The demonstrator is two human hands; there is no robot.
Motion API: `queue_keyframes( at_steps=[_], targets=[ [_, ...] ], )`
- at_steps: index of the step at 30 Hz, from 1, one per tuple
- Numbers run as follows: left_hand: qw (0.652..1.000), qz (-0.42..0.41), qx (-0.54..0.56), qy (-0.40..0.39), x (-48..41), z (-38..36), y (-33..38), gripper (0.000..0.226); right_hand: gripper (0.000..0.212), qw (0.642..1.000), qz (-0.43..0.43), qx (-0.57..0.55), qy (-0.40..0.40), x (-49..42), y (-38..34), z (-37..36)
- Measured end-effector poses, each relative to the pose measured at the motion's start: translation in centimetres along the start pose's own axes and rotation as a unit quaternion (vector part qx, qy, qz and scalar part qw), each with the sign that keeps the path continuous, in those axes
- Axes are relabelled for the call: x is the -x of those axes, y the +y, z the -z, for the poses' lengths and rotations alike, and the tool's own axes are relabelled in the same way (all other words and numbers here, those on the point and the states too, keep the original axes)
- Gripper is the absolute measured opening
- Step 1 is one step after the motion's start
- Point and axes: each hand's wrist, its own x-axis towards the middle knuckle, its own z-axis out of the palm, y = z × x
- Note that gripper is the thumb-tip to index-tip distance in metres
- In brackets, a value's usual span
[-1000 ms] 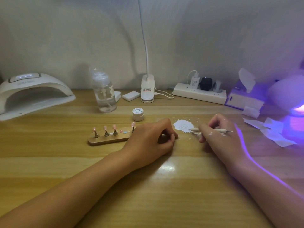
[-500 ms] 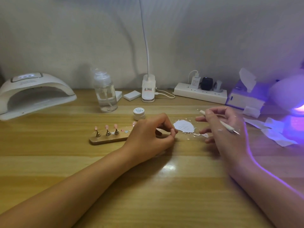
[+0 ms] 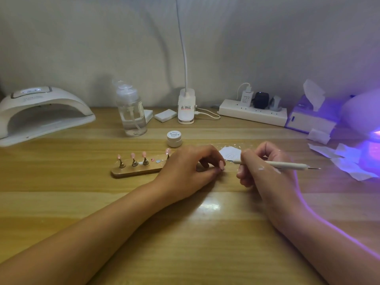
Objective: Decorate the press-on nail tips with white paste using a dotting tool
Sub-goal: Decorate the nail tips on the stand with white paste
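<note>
Pink press-on nail tips [image 3: 132, 155]: on brass pegs of wooden bar [image 3: 135, 171], left of centre. Slim white dotting tool [image 3: 287, 165]: my right hand [image 3: 265, 169] grips it, swung back down level, tip beside white paste smear [image 3: 230, 154]; reloading, I judge. My left hand [image 3: 189, 167]: fingers curled, contents unclear.

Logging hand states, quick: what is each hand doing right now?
Left hand: fingers curled; whether they hold anything cannot be told.
Right hand: holding the dotting tool.

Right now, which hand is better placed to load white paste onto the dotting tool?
Right: the right hand grips the dotting tool, one end beside the white paste.
</note>
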Motion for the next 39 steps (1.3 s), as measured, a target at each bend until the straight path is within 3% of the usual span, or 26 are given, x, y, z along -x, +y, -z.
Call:
queue_keyframes(
  at_steps=[21, 39],
  targets=[
    [1.0, -0.011, -0.008, -0.007, -0.11, -0.11, -0.44, 0.017, 0.017, 0.996, 0.004, 0.083, -0.018, -0.21, 0.71, -0.17],
    [1.0, -0.017, -0.009, -0.003, -0.16, -0.17, -0.63, 0.014, 0.022, 0.996, 0.014, 0.089, -0.011, -0.19, 0.62, 0.04]
  ],
)
